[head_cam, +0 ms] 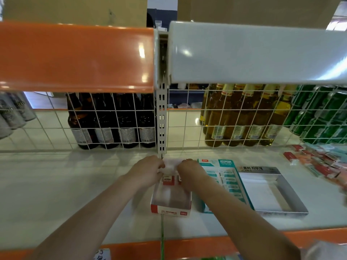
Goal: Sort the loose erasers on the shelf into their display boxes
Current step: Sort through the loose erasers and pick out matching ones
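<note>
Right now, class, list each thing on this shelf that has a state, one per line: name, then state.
red-and-white box: open, a few red erasers at its far end
teal box: open, filled with teal erasers
silver box: open, looks empty
loose erasers: unsorted heap, far right
left hand: fingers curled at the red-and-white box's far end
right hand: likewise

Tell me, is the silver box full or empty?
Empty. The silver box shows only its bare white floor, no erasers inside.
</note>
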